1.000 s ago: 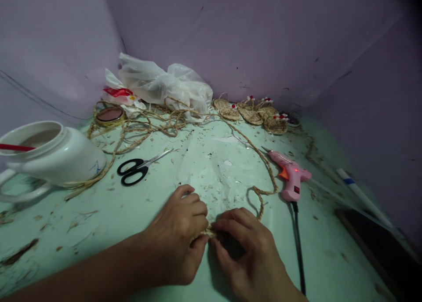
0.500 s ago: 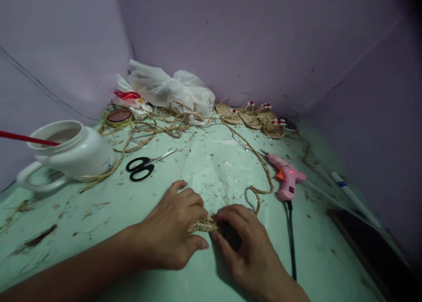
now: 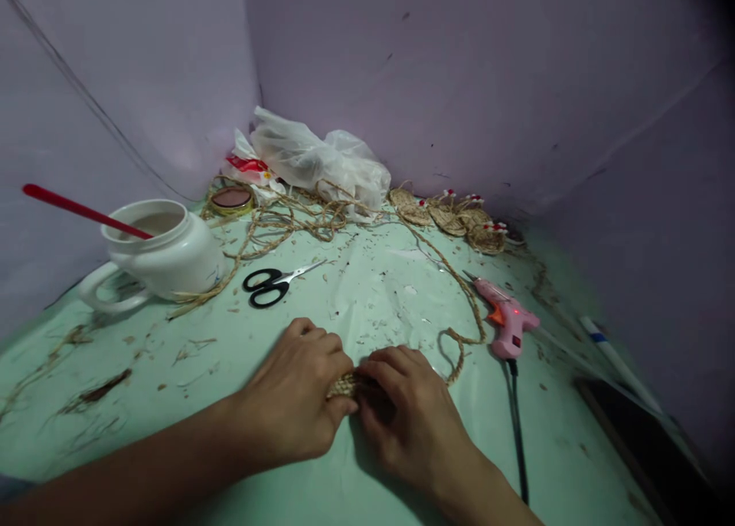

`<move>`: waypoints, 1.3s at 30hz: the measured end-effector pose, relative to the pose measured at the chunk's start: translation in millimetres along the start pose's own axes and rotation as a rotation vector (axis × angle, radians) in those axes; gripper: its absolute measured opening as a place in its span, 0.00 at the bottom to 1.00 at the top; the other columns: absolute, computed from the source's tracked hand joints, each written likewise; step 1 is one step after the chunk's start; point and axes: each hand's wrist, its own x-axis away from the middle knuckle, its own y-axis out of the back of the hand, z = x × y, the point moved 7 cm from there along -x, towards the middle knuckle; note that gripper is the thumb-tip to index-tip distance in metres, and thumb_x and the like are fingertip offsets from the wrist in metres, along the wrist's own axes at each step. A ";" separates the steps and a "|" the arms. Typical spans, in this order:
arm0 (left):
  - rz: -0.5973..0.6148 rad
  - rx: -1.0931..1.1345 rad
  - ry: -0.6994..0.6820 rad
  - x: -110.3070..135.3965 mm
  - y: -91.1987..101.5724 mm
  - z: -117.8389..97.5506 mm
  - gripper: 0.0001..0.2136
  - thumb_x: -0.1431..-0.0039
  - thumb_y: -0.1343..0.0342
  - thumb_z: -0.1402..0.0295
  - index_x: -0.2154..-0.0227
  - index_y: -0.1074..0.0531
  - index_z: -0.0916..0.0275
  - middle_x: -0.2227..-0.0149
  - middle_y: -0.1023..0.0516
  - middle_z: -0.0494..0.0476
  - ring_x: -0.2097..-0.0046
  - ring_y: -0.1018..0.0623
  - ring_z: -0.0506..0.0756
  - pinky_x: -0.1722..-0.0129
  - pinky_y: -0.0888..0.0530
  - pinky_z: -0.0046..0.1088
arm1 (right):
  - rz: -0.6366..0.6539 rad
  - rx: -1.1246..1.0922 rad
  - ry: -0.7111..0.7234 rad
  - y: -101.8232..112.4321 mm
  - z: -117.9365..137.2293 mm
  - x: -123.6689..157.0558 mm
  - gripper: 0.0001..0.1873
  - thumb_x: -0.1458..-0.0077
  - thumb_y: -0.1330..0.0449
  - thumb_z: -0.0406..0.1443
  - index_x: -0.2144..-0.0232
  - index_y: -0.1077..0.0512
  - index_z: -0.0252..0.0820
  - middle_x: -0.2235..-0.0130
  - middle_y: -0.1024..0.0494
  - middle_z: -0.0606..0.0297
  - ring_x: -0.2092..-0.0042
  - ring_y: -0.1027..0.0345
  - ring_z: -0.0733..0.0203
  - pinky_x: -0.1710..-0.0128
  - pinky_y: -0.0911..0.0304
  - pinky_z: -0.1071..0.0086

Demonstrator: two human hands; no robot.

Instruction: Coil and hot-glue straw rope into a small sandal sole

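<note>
Head view from close above green table [image 3: 321, 499]; faces forward and down toward purple wall [image 3: 459, 74].

My left hand [image 3: 298, 392] and right hand [image 3: 410, 411] hid much of the braided piece [image 3: 342, 387]. The black cord [image 3: 517, 426] vanished behind my right forearm [image 3: 482, 476], the dark slab [image 3: 637, 430] faded into shadow, and the left edge cut off my sleeve [image 3: 14, 488].
</note>
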 end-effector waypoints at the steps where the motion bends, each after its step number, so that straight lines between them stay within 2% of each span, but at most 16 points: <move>1: -0.016 0.012 -0.017 0.3 -1.0 -0.1 0.02 0.48 0.45 0.72 0.73 0.28 0.62 0.69 0.28 0.55 0.63 0.30 0.57 0.53 0.39 0.43 | -0.008 -0.013 -0.001 -0.2 -1.2 -0.6 0.10 0.54 0.44 0.28 0.68 0.25 0.35 0.67 0.26 0.55 0.65 0.36 0.52 0.65 0.38 0.56; 5: -0.034 0.034 -0.040 2.3 -4.1 2.5 0.02 0.48 0.46 0.73 0.73 0.29 0.62 0.69 0.28 0.54 0.63 0.31 0.56 0.51 0.40 0.42 | 0.022 -0.062 0.004 0.5 -5.2 -0.2 0.11 0.49 0.46 0.27 0.66 0.25 0.37 0.66 0.25 0.55 0.64 0.35 0.52 0.65 0.37 0.57; 8: -0.036 0.055 -0.022 2.0 -6.4 4.3 0.02 0.50 0.46 0.74 0.73 0.30 0.62 0.69 0.29 0.53 0.63 0.31 0.55 0.50 0.40 0.42 | 0.057 -0.110 -0.027 0.9 -8.5 -0.7 0.11 0.51 0.45 0.26 0.66 0.26 0.37 0.66 0.25 0.57 0.64 0.34 0.53 0.65 0.35 0.58; 15: -0.164 0.071 -0.018 -1.8 -7.2 0.5 0.03 0.53 0.48 0.75 0.77 0.32 0.62 0.73 0.31 0.52 0.66 0.31 0.54 0.47 0.41 0.43 | -0.033 -0.135 -0.024 -0.1 -6.8 -4.3 0.11 0.54 0.47 0.27 0.69 0.25 0.35 0.69 0.26 0.55 0.68 0.34 0.53 0.71 0.36 0.59; 19: -0.158 0.024 -0.036 -3.0 -7.1 -2.0 0.03 0.55 0.48 0.75 0.78 0.31 0.63 0.74 0.29 0.53 0.68 0.30 0.54 0.52 0.38 0.41 | 0.008 -0.131 -0.034 -0.3 -8.8 -1.2 0.10 0.54 0.45 0.27 0.70 0.25 0.37 0.69 0.26 0.56 0.66 0.33 0.52 0.66 0.36 0.56; 21: -0.163 -0.001 -0.046 -3.4 -3.2 -0.8 0.02 0.55 0.47 0.74 0.78 0.30 0.63 0.74 0.28 0.54 0.69 0.29 0.54 0.54 0.37 0.41 | 0.006 -0.185 -0.045 9.7 -14.0 1.7 0.12 0.53 0.41 0.29 0.63 0.26 0.39 0.64 0.25 0.56 0.61 0.32 0.51 0.60 0.36 0.55; 23: -0.225 -0.019 -0.051 -3.3 7.1 2.5 0.02 0.55 0.46 0.72 0.77 0.29 0.63 0.74 0.26 0.54 0.70 0.28 0.54 0.57 0.36 0.40 | -0.149 -0.309 -0.107 34.2 -26.9 5.9 0.23 0.55 0.34 0.34 0.54 0.28 0.42 0.57 0.25 0.57 0.56 0.33 0.51 0.55 0.37 0.55; 24: -0.290 -0.026 -0.054 -2.5 15.2 4.3 0.03 0.55 0.46 0.72 0.76 0.28 0.63 0.74 0.26 0.54 0.71 0.28 0.54 0.58 0.36 0.40 | -0.304 -0.407 -0.184 50.6 -38.3 10.2 0.26 0.57 0.32 0.36 0.53 0.29 0.45 0.56 0.25 0.59 0.55 0.33 0.53 0.54 0.38 0.58; 26: -0.481 -0.050 -0.057 1.5 35.1 6.8 0.03 0.55 0.46 0.72 0.75 0.28 0.64 0.74 0.24 0.55 0.70 0.27 0.55 0.58 0.35 0.40 | -0.599 -0.677 -0.396 72.0 -64.4 23.8 0.20 0.58 0.31 0.40 0.59 0.27 0.47 0.61 0.24 0.65 0.59 0.32 0.59 0.57 0.37 0.64; 27: -0.590 -0.069 -0.060 5.1 44.7 6.4 0.03 0.54 0.45 0.71 0.75 0.29 0.64 0.74 0.24 0.55 0.69 0.26 0.56 0.57 0.35 0.41 | -0.666 -0.824 -0.497 72.4 -73.7 28.5 0.16 0.59 0.30 0.41 0.65 0.25 0.46 0.66 0.24 0.67 0.64 0.33 0.62 0.61 0.37 0.67; 28: -0.689 -0.093 -0.068 9.0 52.3 4.3 0.03 0.54 0.44 0.71 0.75 0.29 0.64 0.74 0.24 0.55 0.69 0.26 0.56 0.57 0.35 0.41 | -0.647 -0.937 -0.565 67.1 -77.1 28.6 0.14 0.61 0.29 0.42 0.70 0.25 0.43 0.70 0.25 0.67 0.69 0.33 0.64 0.65 0.37 0.68; 30: -0.822 -0.145 -0.093 15.6 59.2 -4.4 0.03 0.54 0.44 0.71 0.74 0.30 0.65 0.74 0.24 0.56 0.68 0.25 0.57 0.57 0.35 0.42 | -0.458 -1.090 -0.629 46.7 -70.2 21.0 0.17 0.68 0.27 0.41 0.76 0.24 0.37 0.74 0.24 0.63 0.74 0.34 0.64 0.72 0.37 0.68; 32: -0.851 -0.182 -0.115 18.4 56.1 -16.3 0.04 0.53 0.44 0.71 0.73 0.30 0.65 0.73 0.24 0.57 0.67 0.25 0.58 0.55 0.36 0.44 | -0.281 -1.216 -0.635 24.0 -55.5 12.4 0.22 0.72 0.25 0.42 0.74 0.22 0.33 0.71 0.21 0.55 0.72 0.30 0.60 0.73 0.35 0.66; 35: -0.770 -0.120 -0.124 16.4 45.1 -29.4 0.04 0.52 0.44 0.70 0.72 0.29 0.65 0.72 0.24 0.57 0.66 0.25 0.58 0.51 0.39 0.46 | -0.223 -1.369 -0.595 5.2 -42.2 3.7 0.24 0.71 0.26 0.44 0.71 0.22 0.36 0.68 0.21 0.58 0.67 0.28 0.60 0.66 0.33 0.66; 37: -0.685 0.145 -0.034 12.0 41.3 -21.9 0.07 0.54 0.42 0.66 0.71 0.28 0.64 0.71 0.25 0.56 0.65 0.27 0.58 0.51 0.40 0.44 | -0.258 -1.425 -0.583 3.0 -44.9 1.8 0.22 0.71 0.26 0.45 0.72 0.23 0.39 0.70 0.21 0.63 0.67 0.29 0.63 0.64 0.33 0.69; 39: -0.607 0.492 0.130 7.0 37.8 -3.8 0.14 0.55 0.41 0.60 0.67 0.27 0.63 0.69 0.26 0.55 0.64 0.29 0.57 0.54 0.36 0.40 | -0.276 -1.450 -0.588 4.6 -51.8 2.1 0.22 0.72 0.26 0.43 0.73 0.24 0.40 0.72 0.22 0.66 0.69 0.30 0.65 0.66 0.34 0.71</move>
